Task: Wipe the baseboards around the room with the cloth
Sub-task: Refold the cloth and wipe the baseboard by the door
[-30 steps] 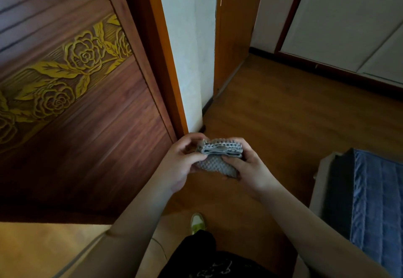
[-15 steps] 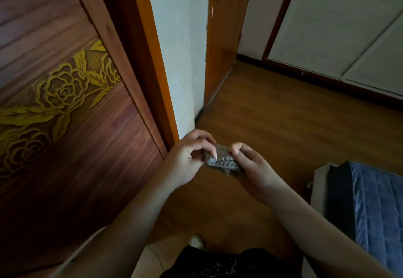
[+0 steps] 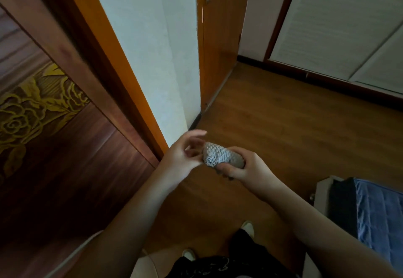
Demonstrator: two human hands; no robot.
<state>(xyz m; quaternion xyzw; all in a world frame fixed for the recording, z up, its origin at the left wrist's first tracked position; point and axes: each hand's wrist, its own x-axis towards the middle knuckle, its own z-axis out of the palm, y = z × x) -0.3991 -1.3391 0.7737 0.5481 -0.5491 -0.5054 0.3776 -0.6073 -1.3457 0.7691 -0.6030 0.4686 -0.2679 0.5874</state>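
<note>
- Head view looks down on two bare forearms meeting over a wooden floor [image 3: 294, 125], with the person standing.
- Right hand [image 3: 244, 168] curls its fingers round a small grey cloth [image 3: 220, 155], folded into a compact pad; the bundle sits in the palm, probably so one flat face can press on the trim.
- Left hand [image 3: 185, 153] is loosely spread just left of the cloth, fingers relaxed and part-curled; whether its fingertips touch the pad I cannot tell. It seems to have finished tidying the fold.
- Cloth's long axis runs roughly left to right between the hands, its paler folded end pointing at the left hand.
- Dark baseboard [image 3: 195, 121] runs along the wall foot just beyond the left hand; more baseboard [image 3: 327, 81] lies far ahead of the right hand.
- Wiping looks not yet begun; crouching comes next, by my judgement.
</note>
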